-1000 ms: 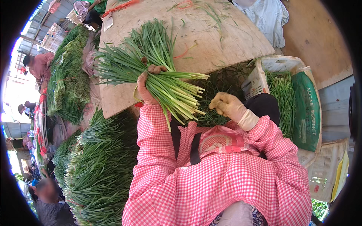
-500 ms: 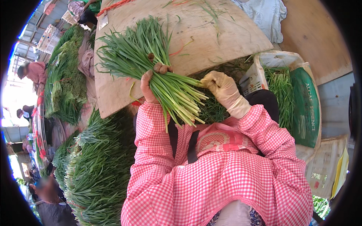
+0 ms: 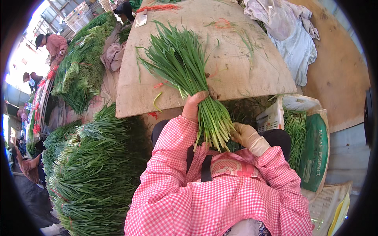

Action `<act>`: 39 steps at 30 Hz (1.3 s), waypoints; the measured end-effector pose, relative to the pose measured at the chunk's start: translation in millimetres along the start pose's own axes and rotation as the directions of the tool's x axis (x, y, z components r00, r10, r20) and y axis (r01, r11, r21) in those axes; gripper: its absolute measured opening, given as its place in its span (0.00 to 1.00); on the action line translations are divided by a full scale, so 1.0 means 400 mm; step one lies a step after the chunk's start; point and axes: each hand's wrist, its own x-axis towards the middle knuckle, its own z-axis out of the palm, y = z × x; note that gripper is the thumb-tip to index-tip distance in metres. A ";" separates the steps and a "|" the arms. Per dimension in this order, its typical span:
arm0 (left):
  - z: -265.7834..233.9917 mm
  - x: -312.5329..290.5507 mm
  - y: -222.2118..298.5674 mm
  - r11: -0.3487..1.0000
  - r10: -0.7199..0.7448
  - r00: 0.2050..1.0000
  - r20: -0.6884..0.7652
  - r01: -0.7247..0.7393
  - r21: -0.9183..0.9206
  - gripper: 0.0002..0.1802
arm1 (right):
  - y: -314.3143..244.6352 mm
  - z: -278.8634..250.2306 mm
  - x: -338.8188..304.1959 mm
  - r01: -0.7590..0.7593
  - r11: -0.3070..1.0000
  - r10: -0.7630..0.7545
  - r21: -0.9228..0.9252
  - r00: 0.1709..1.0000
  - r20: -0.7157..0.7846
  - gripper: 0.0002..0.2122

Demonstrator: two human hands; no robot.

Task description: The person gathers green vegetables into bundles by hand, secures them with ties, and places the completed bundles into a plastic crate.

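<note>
My left hand [image 3: 194, 105] is wrapped round a thick bunch of garlic chives [image 3: 178, 57], gripping it near the lower part of the stalks. The green leaves spread up and away over the wooden board, and the pale cut ends point down toward my lap. Beside those ends is my right hand [image 3: 247, 136] in a cream glove, its fingers curled and touching the outer stalks. Its fingertips are partly hidden, so what they pinch cannot be made out. Both forearms wear red-and-white checked sleeves.
The wooden board [image 3: 252, 78] carries loose leaves and red ties [image 3: 223, 23]. Stacked chives [image 3: 94, 169] rise at my left. On my right stand a white crate [image 3: 271, 118] and a green sack [image 3: 314, 149] by more greens. A pale cloth [image 3: 289, 39] hangs at the far right; people work at far left.
The bunch has swung more upright and shifted right and nearer to me, still in my left hand. My right hand has moved lower beside the stalk ends. The view has shifted too.
</note>
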 end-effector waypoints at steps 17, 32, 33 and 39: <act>0.028 -0.024 -0.137 0.627 0.003 1.000 -0.002 0.000 0.779 0.15 | -0.199 -0.171 -0.032 0.431 0.900 -0.284 0.065 0.691 -0.665 0.17; -0.011 -0.028 -0.222 0.094 -0.054 0.998 0.016 -0.011 0.996 0.36 | -0.255 -0.202 -0.228 0.310 0.499 -0.470 0.809 0.881 -0.047 0.16; -0.005 -0.027 -0.230 0.080 -0.071 0.997 0.026 -0.020 0.997 0.37 | -0.290 -0.171 -0.244 0.241 0.410 -0.487 0.880 0.874 -0.012 0.18; 0.010 -0.038 -0.228 -0.029 -0.088 0.993 0.073 -0.076 0.997 0.39 | -0.412 -0.138 -0.300 0.005 0.422 -0.665 0.907 0.681 0.306 0.24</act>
